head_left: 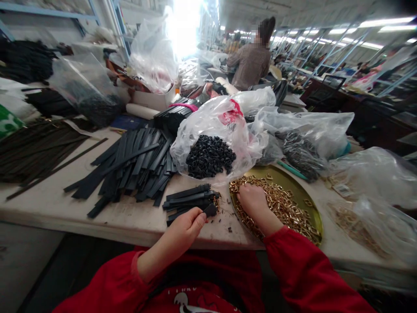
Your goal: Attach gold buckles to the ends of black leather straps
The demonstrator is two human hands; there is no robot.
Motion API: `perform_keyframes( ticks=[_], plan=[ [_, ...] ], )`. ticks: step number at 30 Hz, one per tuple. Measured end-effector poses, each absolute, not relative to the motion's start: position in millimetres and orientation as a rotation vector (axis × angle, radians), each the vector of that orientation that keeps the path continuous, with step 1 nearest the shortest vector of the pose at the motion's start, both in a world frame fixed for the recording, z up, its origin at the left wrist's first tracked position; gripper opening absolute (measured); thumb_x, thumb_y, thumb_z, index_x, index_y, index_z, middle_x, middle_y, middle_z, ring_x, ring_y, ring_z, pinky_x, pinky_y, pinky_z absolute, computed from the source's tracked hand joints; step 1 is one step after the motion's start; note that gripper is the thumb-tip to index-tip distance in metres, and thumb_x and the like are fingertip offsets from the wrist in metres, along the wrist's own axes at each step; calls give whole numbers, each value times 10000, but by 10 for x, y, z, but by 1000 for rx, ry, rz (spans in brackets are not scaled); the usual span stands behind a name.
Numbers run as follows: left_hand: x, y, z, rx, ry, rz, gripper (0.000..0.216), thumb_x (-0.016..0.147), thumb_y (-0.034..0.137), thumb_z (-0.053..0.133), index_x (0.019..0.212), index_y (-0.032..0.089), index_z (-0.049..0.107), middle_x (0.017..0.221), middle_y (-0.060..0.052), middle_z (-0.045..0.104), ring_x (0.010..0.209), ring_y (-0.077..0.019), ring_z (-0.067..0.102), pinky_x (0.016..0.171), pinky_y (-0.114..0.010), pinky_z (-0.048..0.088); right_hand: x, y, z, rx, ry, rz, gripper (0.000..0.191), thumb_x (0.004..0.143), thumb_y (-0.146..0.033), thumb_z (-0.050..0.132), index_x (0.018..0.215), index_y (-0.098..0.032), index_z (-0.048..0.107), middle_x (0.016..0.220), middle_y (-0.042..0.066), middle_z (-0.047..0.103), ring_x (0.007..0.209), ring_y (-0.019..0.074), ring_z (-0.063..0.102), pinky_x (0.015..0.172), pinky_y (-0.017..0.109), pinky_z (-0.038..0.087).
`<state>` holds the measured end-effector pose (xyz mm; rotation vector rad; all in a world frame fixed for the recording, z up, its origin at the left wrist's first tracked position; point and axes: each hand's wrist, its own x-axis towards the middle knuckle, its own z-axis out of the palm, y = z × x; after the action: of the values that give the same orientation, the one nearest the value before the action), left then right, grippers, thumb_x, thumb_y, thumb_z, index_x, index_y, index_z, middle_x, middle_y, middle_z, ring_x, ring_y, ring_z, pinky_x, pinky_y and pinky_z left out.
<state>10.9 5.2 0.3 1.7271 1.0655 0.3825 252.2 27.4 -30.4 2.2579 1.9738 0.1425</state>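
Table [48, 211] cluttered; at six o'clock left hand [187, 224] pinches a dark strip [210, 210], best kept steady; at four, right hand [254, 202] curls, contents hidden, among gold buckles [288, 209].

Your surroundings: 1 pale worktop [29, 211], with 1 person [252, 67] in a brown top beyond it.
To your left lies a heap of long dark brown strips [35, 152], with 1 clear bag [87, 89] of dark pieces behind it; farther in, a pale roll [141, 111] lies near a flat blue item [130, 122]. On your right, a slim teal object [293, 170] sits beside a clear bag with grey contents [301, 152], and a white label [343, 190] shows nearby. Bright tube lights [387, 21] hang overhead.
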Motion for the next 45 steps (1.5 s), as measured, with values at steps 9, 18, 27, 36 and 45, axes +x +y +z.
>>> perform_keyframes(
  ticks=[9, 18, 27, 36, 45],
  plan=[
    [157, 100, -9, 1688, 1015, 470, 312, 854, 421, 363, 836, 166, 543, 572, 42, 467, 537, -121, 432, 506, -230, 311, 2426, -55, -24, 2660, 2207, -1284, 244, 838, -347, 451, 781, -154, 590, 724, 46, 623, 651, 151, 547, 612, 273, 401],
    [101, 50, 7, 1712, 1103, 534, 195, 773, 324, 478, 757, 151, 566, 641, 32, 523, 589, -113, 443, 531, -217, 319, 1670, -371, -33, 2114, 1551, -3032, 301, 671, -351, 693, 890, -174, 586, 721, -10, 625, 601, 83, 537, 579, 223, 412],
    [51, -41, -15, 1712, 1040, 358, 185, 773, 307, 448, 722, 155, 540, 604, 46, 461, 560, -105, 410, 496, -221, 281, 1627, -475, -177, 2404, 1859, -2822, 238, 636, -308, 731, 799, -183, 610, 585, -55, 574, 512, 70, 497, 498, 202, 393],
    [-80, -166, 18, 1993, 986, 335, 260, 882, 344, 349, 819, 199, 555, 723, 16, 580, 666, -134, 526, 587, -230, 336, 1441, -571, -197, 2307, 513, -3661, 289, 557, -239, 796, 789, -203, 628, 657, -58, 604, 511, 39, 544, 508, 152, 485],
    [-21, -205, 40, 1875, 1000, 331, 237, 861, 335, 385, 775, 175, 538, 697, 6, 576, 645, -140, 517, 581, -236, 349, 1391, -643, -235, 2834, 1059, -3306, 235, 642, -322, 737, 740, -205, 559, 679, -66, 564, 502, 43, 495, 489, 169, 445]
  ],
)
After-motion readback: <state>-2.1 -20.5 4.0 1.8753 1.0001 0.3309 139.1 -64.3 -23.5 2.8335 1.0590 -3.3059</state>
